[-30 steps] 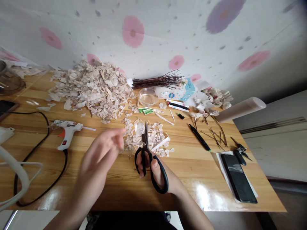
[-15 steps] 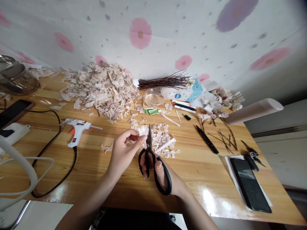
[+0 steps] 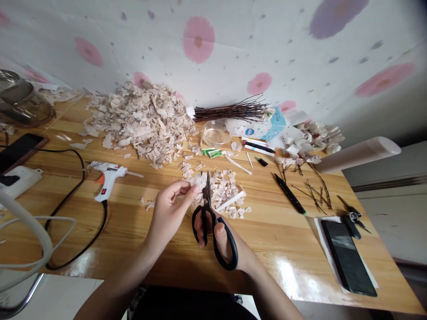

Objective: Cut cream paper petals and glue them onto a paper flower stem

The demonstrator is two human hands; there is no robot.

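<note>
Head view. Left hand [image 3: 168,217] pinches a pale papery scrap [image 3: 199,180] between thumb and fingertips, held just beside the blades. Right hand [image 3: 218,238] is closed through the loops of black-handled scissors [image 3: 213,226], blades pointing up and away from the person, tips nearly together; the scrap touches or sits right at the blades, hard to tell which. Both hands are above the tabletop [image 3: 267,240], over the near edge of a small scrap pile [image 3: 223,192], which has a white paper strip [image 3: 230,201] lying on it.

Farther back, a big scrap pile [image 3: 142,124] sits left of a twig bundle [image 3: 230,111] and a clear plastic bowl [image 3: 216,133]. Left of the hands: white-and-orange glue gun [image 3: 108,178] with black cord [image 3: 75,231], power strip [image 3: 16,177], phone [image 3: 16,151], glass bowl [image 3: 22,100]. Right of the hands: markers [image 3: 258,148], black pen [image 3: 289,200], loose twigs [image 3: 313,195], small black snips [image 3: 352,218], and a black phone [image 3: 348,258] on white paper [image 3: 322,242]. A pink-flowered white cloth [image 3: 198,40] hangs behind the tabletop.
</note>
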